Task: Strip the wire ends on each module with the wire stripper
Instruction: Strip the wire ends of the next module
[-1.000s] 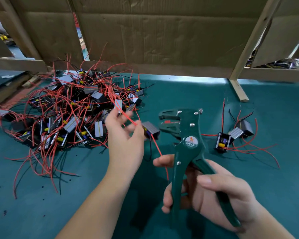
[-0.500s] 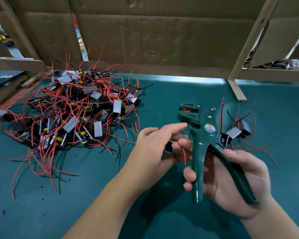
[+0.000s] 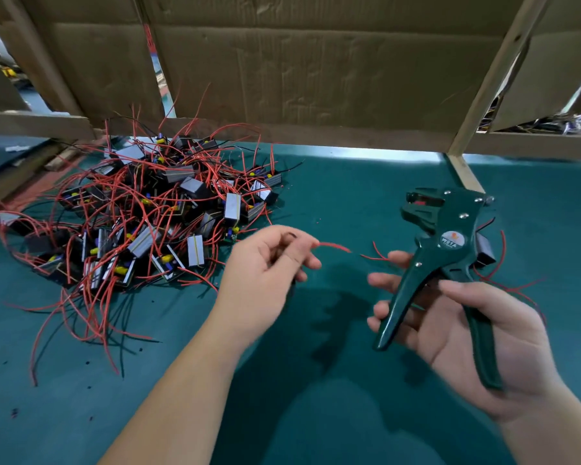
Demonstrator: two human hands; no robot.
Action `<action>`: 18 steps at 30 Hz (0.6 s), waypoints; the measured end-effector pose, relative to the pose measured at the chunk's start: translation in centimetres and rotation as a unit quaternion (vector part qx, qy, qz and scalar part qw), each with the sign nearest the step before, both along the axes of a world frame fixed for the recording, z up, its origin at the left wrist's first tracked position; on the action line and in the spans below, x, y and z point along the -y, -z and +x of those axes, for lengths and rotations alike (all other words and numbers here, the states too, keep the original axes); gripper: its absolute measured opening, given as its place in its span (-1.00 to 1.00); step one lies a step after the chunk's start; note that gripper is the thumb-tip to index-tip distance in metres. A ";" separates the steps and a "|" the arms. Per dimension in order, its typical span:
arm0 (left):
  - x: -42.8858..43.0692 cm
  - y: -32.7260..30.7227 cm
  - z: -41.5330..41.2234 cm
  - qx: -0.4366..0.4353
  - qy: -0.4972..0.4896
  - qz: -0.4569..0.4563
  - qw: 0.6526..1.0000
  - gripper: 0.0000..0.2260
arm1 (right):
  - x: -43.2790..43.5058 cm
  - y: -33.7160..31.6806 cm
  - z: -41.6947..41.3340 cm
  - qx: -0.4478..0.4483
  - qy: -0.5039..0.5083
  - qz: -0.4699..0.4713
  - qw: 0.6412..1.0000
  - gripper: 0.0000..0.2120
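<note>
workshop bench | green mat (image 3: 349,182) | cardboard partitions (image 3: 316,72) | heaped wired modules (image 3: 141,223)

A round white-and-orange sticker (image 3: 452,239) on the head of the dark green metal wire stripper (image 3: 431,280) reads "WETA". Smaller print beneath is too blurred to read.

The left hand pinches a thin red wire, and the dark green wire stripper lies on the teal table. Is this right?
Not fully. The head view shows the dark green wire stripper held above the teal table, its handles gripped by the right hand. The left hand does pinch the thin red wire.
</note>
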State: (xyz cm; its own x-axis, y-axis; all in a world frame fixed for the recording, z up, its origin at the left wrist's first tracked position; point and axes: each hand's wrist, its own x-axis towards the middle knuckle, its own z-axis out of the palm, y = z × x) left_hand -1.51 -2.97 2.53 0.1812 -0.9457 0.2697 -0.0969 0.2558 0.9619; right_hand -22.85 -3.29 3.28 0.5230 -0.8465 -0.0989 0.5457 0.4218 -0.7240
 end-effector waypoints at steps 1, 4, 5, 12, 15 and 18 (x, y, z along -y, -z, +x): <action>0.1 -0.2 0.2 -0.054 -0.023 0.012 0.998 -0.87 | -0.1 0.2 0.1 -0.010 0.010 0.009 1.000 -0.30; 0.5 -0.3 0.8 -0.220 -0.056 0.070 0.971 -0.87 | -0.5 0.6 0.9 -0.015 -0.006 0.037 0.999 -0.28; 0.6 -0.2 0.9 -0.251 -0.057 0.086 0.962 -0.83 | -0.7 0.7 1.4 -0.018 -0.014 0.039 0.999 -0.26; 0.2 -0.2 0.4 -0.177 -0.051 0.063 0.981 -0.86 | -2.2 0.8 3.4 -0.014 -0.118 0.022 0.993 -0.29; 0.1 -0.1 0.2 -0.104 -0.029 0.058 0.993 -0.85 | -2.2 0.7 3.4 0.006 -0.137 0.016 0.990 -0.32; 0.2 0.0 -0.1 -0.118 0.019 0.089 0.989 -0.73 | -1.9 0.6 3.2 0.019 -0.130 0.027 0.991 -0.32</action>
